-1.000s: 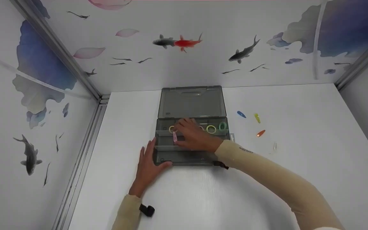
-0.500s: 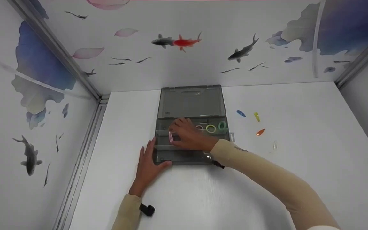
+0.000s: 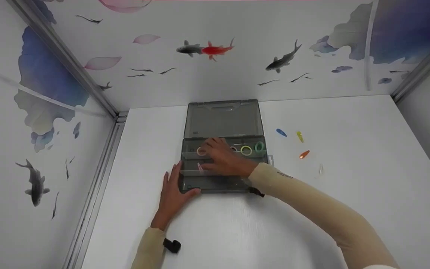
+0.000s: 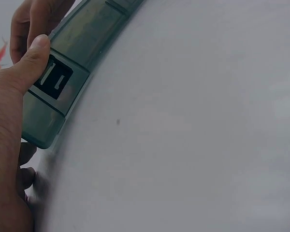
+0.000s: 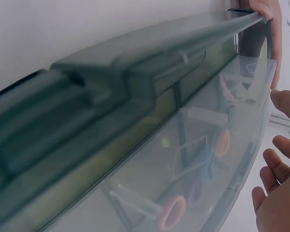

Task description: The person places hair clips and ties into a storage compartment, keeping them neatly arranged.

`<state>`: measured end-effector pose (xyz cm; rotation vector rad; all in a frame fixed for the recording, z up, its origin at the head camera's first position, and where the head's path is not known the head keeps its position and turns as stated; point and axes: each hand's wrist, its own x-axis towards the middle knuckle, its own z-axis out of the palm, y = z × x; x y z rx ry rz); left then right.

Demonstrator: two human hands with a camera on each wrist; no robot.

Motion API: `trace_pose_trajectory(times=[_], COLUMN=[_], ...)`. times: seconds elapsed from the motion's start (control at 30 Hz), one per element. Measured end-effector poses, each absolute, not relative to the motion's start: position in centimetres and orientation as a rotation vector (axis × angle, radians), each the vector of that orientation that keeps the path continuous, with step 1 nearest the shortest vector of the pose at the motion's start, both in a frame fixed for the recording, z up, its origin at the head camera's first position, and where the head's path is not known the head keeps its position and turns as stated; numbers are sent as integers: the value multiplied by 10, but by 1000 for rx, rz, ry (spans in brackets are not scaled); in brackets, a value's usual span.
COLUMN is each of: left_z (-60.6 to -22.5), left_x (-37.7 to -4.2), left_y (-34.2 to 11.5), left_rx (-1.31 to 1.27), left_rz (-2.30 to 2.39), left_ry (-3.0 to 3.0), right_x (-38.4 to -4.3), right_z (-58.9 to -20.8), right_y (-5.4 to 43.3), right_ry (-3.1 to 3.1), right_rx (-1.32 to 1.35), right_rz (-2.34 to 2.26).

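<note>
A smoky translucent compartment box (image 3: 218, 184) stands with its lid (image 3: 224, 119) tipped back. My left hand (image 3: 172, 198) steadies its front left corner, fingers fairly straight along the side and thumb (image 4: 36, 53) on the front edge. Over the middle compartment reaches my right hand (image 3: 220, 155); a pink hair clip (image 3: 200, 167) lies by its thumb. In the right wrist view that clip (image 5: 227, 92) sits apart from the loosely bent fingers of the right hand (image 5: 282, 169). Orange (image 3: 200, 151), yellow (image 3: 246, 150) and green (image 3: 259, 146) hair ties are in the back compartment, another partly hidden.
On the white table right of the box lie a blue clip (image 3: 281, 132), a yellow clip (image 3: 300, 136), an orange clip (image 3: 304, 154) and a whitish clip (image 3: 321, 169). Walls painted with fish enclose the table at the back and sides.
My right hand has shifted left over the box and let go of the pink hair clip, which now lies lower in the middle compartment. My left hand has stayed at the corner.
</note>
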<state>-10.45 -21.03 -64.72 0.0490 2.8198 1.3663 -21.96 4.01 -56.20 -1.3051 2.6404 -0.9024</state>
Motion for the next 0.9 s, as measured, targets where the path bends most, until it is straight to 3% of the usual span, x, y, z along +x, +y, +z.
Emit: trace_pose_trajectory(times=[0.7,0.9], left_z=[-648,-649], left_x=[-106,-105], left_y=[-210,-210], left_rx=[86,77], left_rz=[1336,1347], left_ry=[2857,2860], right_x=[-247,-250], right_z=[-564,-567], right_y=[124,144], right_ry=[2797,2815], right_rx=[-1191,-1054], right_rz=[-951,-924])
